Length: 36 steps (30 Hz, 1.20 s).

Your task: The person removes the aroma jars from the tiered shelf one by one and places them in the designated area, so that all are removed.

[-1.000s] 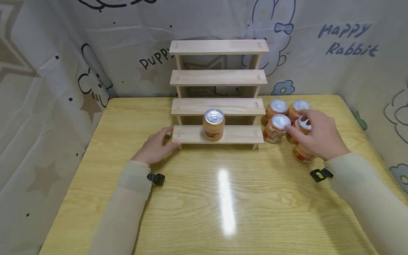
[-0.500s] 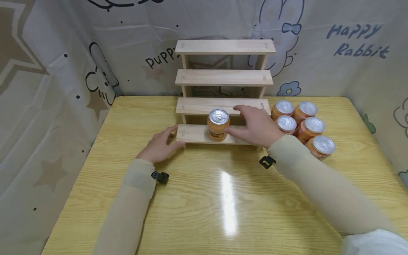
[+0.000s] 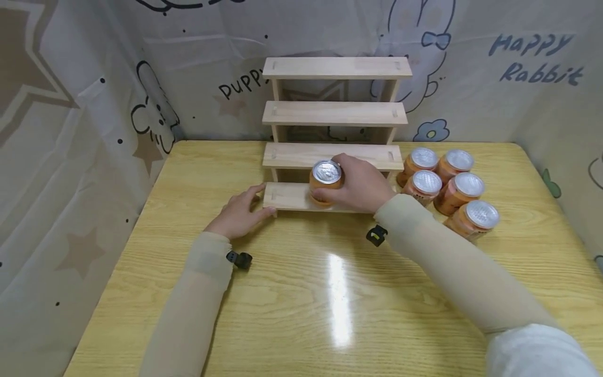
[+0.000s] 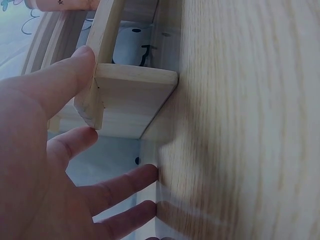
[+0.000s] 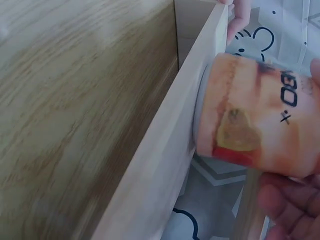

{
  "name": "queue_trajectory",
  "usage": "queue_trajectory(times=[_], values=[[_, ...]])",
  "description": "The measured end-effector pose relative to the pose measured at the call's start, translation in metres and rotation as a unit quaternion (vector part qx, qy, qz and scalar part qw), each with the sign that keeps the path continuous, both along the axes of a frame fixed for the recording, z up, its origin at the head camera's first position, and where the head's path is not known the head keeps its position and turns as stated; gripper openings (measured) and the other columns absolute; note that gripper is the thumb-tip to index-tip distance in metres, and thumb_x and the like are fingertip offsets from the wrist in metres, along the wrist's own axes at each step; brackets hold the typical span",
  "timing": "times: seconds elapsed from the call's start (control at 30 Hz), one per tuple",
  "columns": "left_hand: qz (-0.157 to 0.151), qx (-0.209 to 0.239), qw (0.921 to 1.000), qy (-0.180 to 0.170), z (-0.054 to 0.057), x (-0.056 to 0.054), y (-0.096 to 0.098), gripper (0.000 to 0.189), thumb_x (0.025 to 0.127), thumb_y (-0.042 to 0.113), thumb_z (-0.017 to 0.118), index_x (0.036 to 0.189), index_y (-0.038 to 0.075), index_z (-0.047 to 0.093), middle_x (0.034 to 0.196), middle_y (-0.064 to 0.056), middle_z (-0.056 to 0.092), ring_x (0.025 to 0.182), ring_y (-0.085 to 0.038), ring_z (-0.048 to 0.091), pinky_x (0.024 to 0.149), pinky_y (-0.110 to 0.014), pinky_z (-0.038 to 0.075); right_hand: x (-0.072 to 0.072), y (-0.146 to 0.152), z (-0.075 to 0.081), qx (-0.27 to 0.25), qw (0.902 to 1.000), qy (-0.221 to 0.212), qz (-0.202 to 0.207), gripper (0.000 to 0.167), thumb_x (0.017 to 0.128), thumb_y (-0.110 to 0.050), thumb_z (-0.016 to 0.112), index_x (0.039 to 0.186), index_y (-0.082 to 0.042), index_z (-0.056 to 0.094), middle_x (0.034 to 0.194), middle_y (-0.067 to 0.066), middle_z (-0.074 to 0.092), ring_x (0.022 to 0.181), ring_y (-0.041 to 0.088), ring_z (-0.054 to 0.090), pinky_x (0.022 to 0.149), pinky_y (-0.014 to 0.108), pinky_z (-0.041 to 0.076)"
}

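Observation:
A small orange can with a silver lid stands upright on the lowest step of a wooden tiered display shelf. My right hand grips it from the right side, thumb in front and fingers behind. In the right wrist view, the can's printed side shows, with its base against the board. At the left end of the lowest step, my left hand holds the board between thumb and index finger. The left wrist view shows the thumb and index finger at the board end, the other fingers spread towards the tabletop.
Several more orange cans stand in a cluster on the table right of the shelf. Three higher steps rise behind the lowest one. A printed cloth hangs behind the wood-grain table.
My right hand has moved left from the can cluster to the can on the lowest step and now grips it. The left hand stays at the shelf's end. The head view has shifted slightly.

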<state>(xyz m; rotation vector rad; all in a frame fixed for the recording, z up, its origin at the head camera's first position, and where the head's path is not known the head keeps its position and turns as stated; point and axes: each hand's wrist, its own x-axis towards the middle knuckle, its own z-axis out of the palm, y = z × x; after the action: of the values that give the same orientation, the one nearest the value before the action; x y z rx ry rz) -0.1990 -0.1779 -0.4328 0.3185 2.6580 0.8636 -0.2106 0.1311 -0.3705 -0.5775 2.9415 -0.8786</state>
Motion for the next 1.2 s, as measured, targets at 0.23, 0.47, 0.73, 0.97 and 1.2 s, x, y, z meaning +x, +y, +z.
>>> queue_trajectory(times=[0.23, 0.47, 0.73, 0.97, 1.2], values=[[0.007, 0.007, 0.9999, -0.012, 0.001, 0.002, -0.001, 0.087, 0.092, 0.074, 0.050, 0.162, 0.032, 0.019, 0.156, -0.015, 0.040, 0.146, -0.040, 0.027, 0.113, -0.064, 0.027, 0.009, 0.024, 0.001, 0.004, 0.9999, 0.002, -0.009, 0.073, 0.075, -0.065, 0.079, 0.120, -0.011, 0.059, 0.108, 0.003, 0.067, 0.096, 0.020, 0.065, 0.083, 0.041, 0.054], [0.007, 0.000, 0.9999, -0.014, -0.001, 0.002, -0.006, 0.087, 0.093, 0.074, 0.048, 0.162, 0.031, 0.018, 0.156, -0.015, 0.039, 0.147, -0.040, 0.026, 0.114, -0.064, 0.025, 0.027, 0.067, 0.004, 0.030, 0.9991, 0.028, -0.008, 0.074, 0.076, -0.067, 0.078, 0.122, -0.011, 0.061, 0.106, 0.003, 0.069, 0.092, 0.020, 0.067, 0.080, 0.043, 0.054], [0.004, 0.007, 0.9999, -0.015, 0.001, 0.002, -0.001, 0.086, 0.094, 0.072, 0.049, 0.162, 0.031, 0.018, 0.157, -0.014, 0.038, 0.147, -0.041, 0.024, 0.114, -0.064, 0.025, 0.056, 0.129, 0.017, 0.065, 0.9944, 0.079, -0.026, 0.072, 0.077, -0.051, 0.085, 0.129, -0.006, 0.063, 0.107, 0.011, 0.070, 0.091, 0.025, 0.068, 0.078, 0.047, 0.054], [0.001, 0.001, 0.9999, -0.015, 0.002, -0.001, -0.003, 0.088, 0.093, 0.074, 0.047, 0.163, 0.030, 0.015, 0.158, -0.015, 0.037, 0.147, -0.042, 0.024, 0.113, -0.066, 0.024, 0.071, 0.167, 0.012, 0.094, 0.9911, 0.081, -0.047, 0.064, 0.075, -0.048, 0.087, 0.114, -0.003, 0.065, 0.101, 0.013, 0.070, 0.085, 0.026, 0.065, 0.073, 0.046, 0.052], [-0.006, 0.000, 0.9999, -0.010, -0.002, 0.000, -0.001, 0.087, 0.095, 0.071, 0.048, 0.163, 0.027, 0.016, 0.156, -0.016, 0.039, 0.146, -0.043, 0.025, 0.114, -0.065, 0.023, 0.073, 0.184, -0.009, 0.089, 0.9883, 0.119, -0.033, 0.050, 0.071, -0.041, 0.091, 0.099, -0.008, 0.066, 0.087, 0.004, 0.069, 0.073, 0.019, 0.057, 0.069, 0.040, 0.040]])
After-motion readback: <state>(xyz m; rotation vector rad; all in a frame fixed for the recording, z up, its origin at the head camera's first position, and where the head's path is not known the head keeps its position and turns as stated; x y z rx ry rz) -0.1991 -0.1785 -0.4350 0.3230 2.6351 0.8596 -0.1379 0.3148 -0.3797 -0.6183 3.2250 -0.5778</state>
